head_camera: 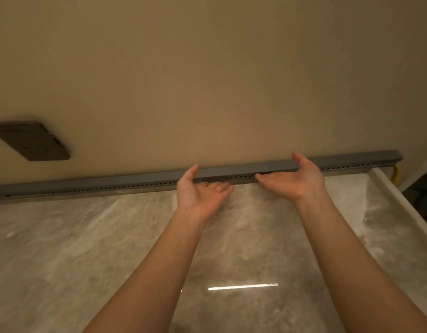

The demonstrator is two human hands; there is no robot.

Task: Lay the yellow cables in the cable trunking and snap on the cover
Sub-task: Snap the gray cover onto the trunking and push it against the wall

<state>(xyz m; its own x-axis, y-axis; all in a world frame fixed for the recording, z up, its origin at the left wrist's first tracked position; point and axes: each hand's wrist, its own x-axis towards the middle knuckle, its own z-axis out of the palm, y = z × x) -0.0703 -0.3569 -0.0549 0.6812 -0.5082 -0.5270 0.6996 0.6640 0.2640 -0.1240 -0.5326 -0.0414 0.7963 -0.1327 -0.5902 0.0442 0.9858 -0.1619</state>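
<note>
Centrally in the frame, two bare forearms reach up from the bottom edge toward a long grey cable trunking (135, 182) that runs across the picture where a beige wall (207, 80) meets a glossy marbled countertop (87, 248). Both palms are turned upward. The left hand (200, 191) sits left of centre, thumb raised against the trunking's top face and fingers loosely curled just below its row of small holes. The right hand (296, 179) is right of centre, thumb up near the top edge and fingers stretched flat toward the left under the trunking. Both hands are spread rather than clamped, cupping the strip. A short loop of yellow cable (397, 175) shows at the trunking's far right end. A dark wall plate (32, 140) sits at mid-left.
</note>
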